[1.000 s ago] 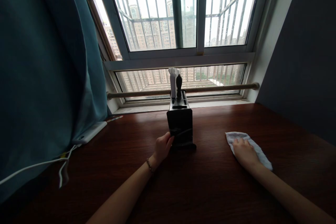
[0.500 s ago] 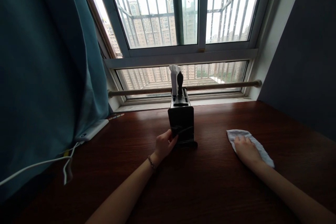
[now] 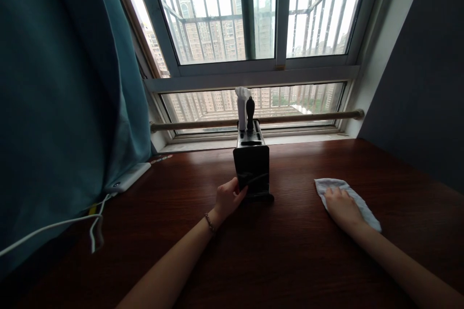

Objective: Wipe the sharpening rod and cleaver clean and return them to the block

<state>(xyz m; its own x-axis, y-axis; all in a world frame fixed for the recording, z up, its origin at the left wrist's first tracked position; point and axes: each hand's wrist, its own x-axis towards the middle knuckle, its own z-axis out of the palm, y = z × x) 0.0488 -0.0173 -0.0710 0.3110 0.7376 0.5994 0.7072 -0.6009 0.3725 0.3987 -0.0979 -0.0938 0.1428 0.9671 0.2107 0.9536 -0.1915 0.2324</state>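
The brown desk (image 3: 290,260) extends to the window (image 3: 232,68). Your left grip (image 3: 227,198) pinches the lower left edge of the black holder (image 3: 255,169), which stands upright mid-desk. Your right grip (image 3: 342,207) lies on the white cloth (image 3: 363,210), right of the holder; whether it clenches cannot be told.

Red-brown wooden table (image 3: 290,256) — black holder (image 3: 253,169) upright near middle, white cloth (image 3: 362,209) at right, white box-like device (image 3: 129,177) left.

The window (image 3: 263,19) glares with daylight, leaving the curtain (image 3: 54,87) and right-hand wall (image 3: 424,101) dim.
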